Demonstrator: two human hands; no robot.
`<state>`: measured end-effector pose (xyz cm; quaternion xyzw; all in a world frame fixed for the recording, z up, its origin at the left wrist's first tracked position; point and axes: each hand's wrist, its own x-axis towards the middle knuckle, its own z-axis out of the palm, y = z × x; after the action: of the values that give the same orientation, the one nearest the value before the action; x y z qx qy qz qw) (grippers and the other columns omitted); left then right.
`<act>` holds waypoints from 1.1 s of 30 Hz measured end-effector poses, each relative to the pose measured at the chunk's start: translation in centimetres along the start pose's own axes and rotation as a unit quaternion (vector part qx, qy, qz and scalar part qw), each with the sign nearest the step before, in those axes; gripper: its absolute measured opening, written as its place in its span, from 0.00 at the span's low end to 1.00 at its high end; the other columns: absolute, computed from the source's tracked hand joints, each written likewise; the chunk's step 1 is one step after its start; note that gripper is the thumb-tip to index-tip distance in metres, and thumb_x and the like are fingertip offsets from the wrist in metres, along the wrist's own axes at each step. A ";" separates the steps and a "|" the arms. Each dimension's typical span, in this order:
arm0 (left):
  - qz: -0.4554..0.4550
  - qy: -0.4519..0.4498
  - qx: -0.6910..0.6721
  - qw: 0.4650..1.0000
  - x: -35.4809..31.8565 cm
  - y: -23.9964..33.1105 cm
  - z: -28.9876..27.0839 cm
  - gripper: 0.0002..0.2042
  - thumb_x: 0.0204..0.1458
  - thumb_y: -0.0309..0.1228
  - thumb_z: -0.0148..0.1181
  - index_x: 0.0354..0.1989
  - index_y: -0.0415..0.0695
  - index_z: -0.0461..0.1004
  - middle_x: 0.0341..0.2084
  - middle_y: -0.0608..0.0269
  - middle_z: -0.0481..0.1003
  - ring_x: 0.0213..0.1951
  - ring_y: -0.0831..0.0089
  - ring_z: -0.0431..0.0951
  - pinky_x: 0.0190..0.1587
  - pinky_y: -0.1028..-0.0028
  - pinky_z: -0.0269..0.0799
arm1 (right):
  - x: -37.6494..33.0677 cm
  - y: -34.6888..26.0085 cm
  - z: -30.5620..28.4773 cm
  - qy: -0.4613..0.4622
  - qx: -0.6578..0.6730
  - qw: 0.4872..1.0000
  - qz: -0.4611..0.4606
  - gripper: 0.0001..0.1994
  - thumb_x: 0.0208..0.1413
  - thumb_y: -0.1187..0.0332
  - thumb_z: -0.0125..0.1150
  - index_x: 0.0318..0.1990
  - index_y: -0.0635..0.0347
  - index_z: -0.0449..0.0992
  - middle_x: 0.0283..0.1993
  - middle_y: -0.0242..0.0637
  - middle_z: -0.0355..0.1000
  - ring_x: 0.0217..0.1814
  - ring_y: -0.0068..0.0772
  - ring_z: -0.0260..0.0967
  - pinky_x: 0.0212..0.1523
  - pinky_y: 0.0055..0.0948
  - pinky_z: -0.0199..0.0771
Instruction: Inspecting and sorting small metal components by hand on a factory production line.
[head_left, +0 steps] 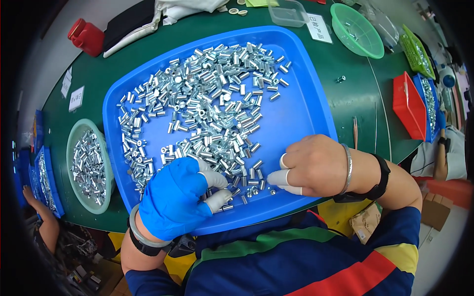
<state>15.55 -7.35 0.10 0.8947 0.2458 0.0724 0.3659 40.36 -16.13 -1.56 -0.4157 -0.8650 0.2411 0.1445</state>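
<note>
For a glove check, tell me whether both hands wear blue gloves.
No, only the left hand wears a blue glove; the right hand has white finger cots.

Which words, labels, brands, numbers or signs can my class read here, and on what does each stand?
White card beyond the blue tray, at upper right: a line of large dark characters, wording not quoted here.
Lower white card at left: dark characters, too small to read surely.
Upper white card at left: marks too small to read.
Brown packet: print too small to read.
</note>
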 end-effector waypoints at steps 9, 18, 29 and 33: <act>-0.021 0.001 -0.030 0.999 0.1 -0.2 0.2 0.07 0.39 0.31 0.67 0.27 0.45 0.78 0.23 0.60 0.74 0.27 0.63 0.73 0.29 0.69 0.69 | -0.4 0.3 0.0 -0.082 -0.019 0.996 0.002 0.13 0.33 0.70 0.63 0.32 0.53 0.78 0.22 0.31 0.64 0.27 0.34 0.66 0.26 0.33 0.67; -0.041 -0.032 -0.022 0.998 0.2 -0.3 -0.3 0.08 0.39 0.33 0.67 0.28 0.45 0.78 0.24 0.59 0.75 0.27 0.63 0.74 0.29 0.68 0.69 | -0.1 0.7 -1.2 -0.054 -0.014 0.998 0.023 0.11 0.42 0.70 0.61 0.36 0.55 0.78 0.19 0.31 0.63 0.23 0.33 0.66 0.23 0.32 0.66; -0.009 -0.026 -0.030 0.999 0.0 -0.8 -0.1 0.07 0.37 0.30 0.68 0.27 0.47 0.78 0.21 0.63 0.73 0.27 0.66 0.74 0.29 0.71 0.69 | 0.9 0.9 -1.5 -0.053 -0.045 0.997 0.027 0.12 0.42 0.71 0.61 0.38 0.57 0.78 0.18 0.31 0.62 0.22 0.34 0.66 0.22 0.33 0.65; 0.000 -0.019 -0.026 0.999 -0.1 -0.8 -0.1 0.08 0.37 0.30 0.68 0.27 0.47 0.78 0.22 0.63 0.73 0.27 0.66 0.74 0.29 0.71 0.70 | 1.1 1.1 -1.7 -0.063 -0.056 0.996 0.035 0.12 0.42 0.71 0.61 0.37 0.57 0.78 0.18 0.32 0.63 0.22 0.35 0.66 0.23 0.33 0.66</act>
<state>15.13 -6.80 -0.40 0.8863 0.2368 0.0616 0.3933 41.13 -14.21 -0.68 -0.4369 -0.8695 0.2230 0.0577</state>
